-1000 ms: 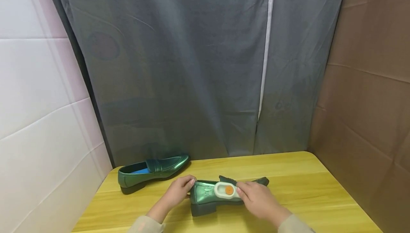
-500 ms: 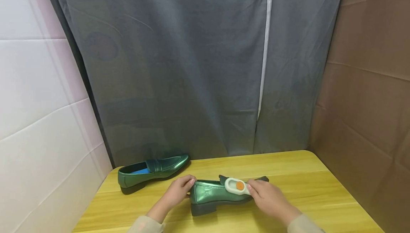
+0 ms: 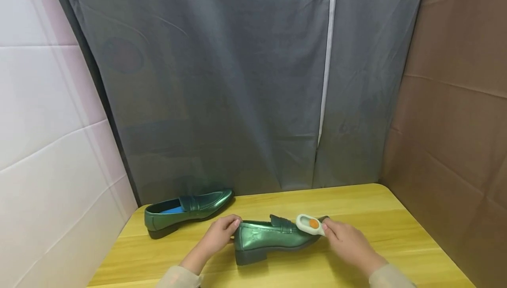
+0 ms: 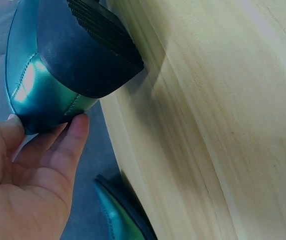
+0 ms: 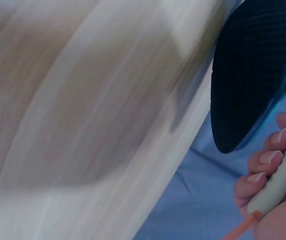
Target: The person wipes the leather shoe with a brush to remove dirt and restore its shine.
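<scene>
In the head view, a shiny green loafer (image 3: 265,236) with a dark sole is held sideways, toe to the right. My left hand (image 3: 218,237) grips the back of it at the heel, thumb and fingers pinching the upper in the left wrist view. The sole shows in both wrist views, so the loafer appears raised off the table. My right hand (image 3: 348,240) holds a white tool (image 3: 304,223) with an oval head and round orange button, its head against the loafer near the toe. The tool's underside is hidden. In the right wrist view, fingers (image 5: 269,157) curl round its white handle (image 5: 278,187).
A second green loafer (image 3: 188,213) with a blue insole stands at the table's back left. The wood-grain table (image 3: 380,217) is bounded by a grey curtain (image 3: 222,103) behind, a white panel (image 3: 51,147) at left and a brown one (image 3: 455,125) at right.
My right hand has slid the white tool rightward along the loafer's side, from mid-shoe to near the toe. My left hand and the held loafer have hardly moved.
</scene>
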### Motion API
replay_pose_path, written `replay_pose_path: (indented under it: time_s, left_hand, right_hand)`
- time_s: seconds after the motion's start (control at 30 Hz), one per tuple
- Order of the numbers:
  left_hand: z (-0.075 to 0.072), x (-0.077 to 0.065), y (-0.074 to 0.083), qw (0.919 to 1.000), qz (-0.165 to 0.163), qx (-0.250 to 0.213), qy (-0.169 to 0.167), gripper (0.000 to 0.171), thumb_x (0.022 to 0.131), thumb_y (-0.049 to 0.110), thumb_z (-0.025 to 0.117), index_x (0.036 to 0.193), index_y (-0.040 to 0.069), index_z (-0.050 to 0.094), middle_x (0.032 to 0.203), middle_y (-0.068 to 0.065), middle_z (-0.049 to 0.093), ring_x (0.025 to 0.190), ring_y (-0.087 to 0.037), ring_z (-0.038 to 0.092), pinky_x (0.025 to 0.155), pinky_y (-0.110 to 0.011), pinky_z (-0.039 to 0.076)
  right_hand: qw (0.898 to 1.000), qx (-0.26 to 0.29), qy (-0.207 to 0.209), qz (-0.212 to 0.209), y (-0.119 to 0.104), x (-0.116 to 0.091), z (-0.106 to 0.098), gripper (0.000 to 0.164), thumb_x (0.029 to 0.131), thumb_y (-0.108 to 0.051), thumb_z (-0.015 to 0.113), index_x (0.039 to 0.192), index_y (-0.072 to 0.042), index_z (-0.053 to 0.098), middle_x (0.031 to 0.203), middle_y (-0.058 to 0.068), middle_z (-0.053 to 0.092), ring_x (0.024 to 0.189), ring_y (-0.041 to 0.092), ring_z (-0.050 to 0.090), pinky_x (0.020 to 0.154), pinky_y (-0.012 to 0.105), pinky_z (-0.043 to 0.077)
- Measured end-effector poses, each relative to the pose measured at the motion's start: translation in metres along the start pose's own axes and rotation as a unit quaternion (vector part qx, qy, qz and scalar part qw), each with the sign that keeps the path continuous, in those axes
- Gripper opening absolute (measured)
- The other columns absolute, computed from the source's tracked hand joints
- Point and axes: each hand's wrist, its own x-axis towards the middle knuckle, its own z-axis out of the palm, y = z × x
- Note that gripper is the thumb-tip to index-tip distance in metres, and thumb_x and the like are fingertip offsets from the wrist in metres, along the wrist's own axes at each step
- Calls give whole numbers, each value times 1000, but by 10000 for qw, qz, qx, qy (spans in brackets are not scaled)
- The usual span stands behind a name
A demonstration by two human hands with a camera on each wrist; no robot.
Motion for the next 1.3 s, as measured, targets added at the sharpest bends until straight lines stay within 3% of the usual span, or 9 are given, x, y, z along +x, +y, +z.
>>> replay_pose_path:
  time_s: [0.1,0.17,0.33,0.67,0.77,0.87,0.97,1.1,1.3]
  left_hand:
    - [-1,0,0,10000,43,7,16,28,108,21,48,113,-1,65,108,-16,67,100,-27,68,75,-41,63]
    - [-1,1,-1,10000,54,20,7,28,108,22,49,113,-1,65,108,-16,67,100,-27,68,75,-41,63]
    - [-1,0,-1,10000,71,24,-23,28,108,22,49,114,-1,65,109,-16,67,101,-28,67,75,-41,63]
    - [-1,1,-1,9999,96,-94,-73,27,108,23,50,112,1,65,106,-13,67,101,-26,66,76,-39,63]
    - [-1,0,-2,9998,100,-123,-94,27,107,23,51,111,1,65,105,-13,66,100,-26,65,75,-39,63]
    - [-1,-1,-2,9998,84,-119,-96,27,107,23,51,112,1,65,106,-14,66,100,-26,65,75,-40,63]
    - [0,-1,-2,9999,70,-102,-77,27,107,23,51,112,1,65,107,-14,67,101,-26,65,75,-40,63]
    - [0,-1,-2,9999,49,-115,-43,27,107,23,51,113,0,65,108,-15,67,100,-26,65,75,-40,63]
    - [0,0,-2,10000,41,-78,-37,28,107,23,51,113,0,65,108,-15,67,100,-26,65,75,-40,63]
  right_hand:
    - [10000,-49,32,47,3,0,-4,23,107,-35,49,100,-21,66,87,-3,65,78,15,56,71,38,49]
    - [9999,-24,-33,145,5,0,-7,22,108,-34,48,101,-21,65,86,-1,65,77,15,56,70,38,49]
    - [9990,12,-218,386,12,0,-13,23,109,-34,45,92,-23,57,66,-3,44,62,13,43,58,30,36]
    - [9970,-202,-255,698,30,3,-23,29,110,-36,39,99,-17,57,68,1,45,64,17,44,56,33,36]
    - [9963,-235,-256,792,38,3,-23,29,110,-35,39,104,-15,59,71,2,49,66,19,48,55,35,38]
    - [9956,-214,-273,870,46,2,-24,35,110,-34,39,121,-9,61,88,8,64,74,22,56,59,41,46]
    - [9951,-149,-293,934,51,0,-25,37,110,-34,39,125,-8,60,92,8,65,76,22,57,62,41,47]
    - [9955,-66,-253,908,51,-2,-25,31,110,-37,37,106,-16,58,74,2,50,67,19,47,57,34,38]
    - [9971,-31,-161,738,47,-4,-23,29,110,-39,37,100,-20,56,70,-1,46,66,18,45,58,33,36]
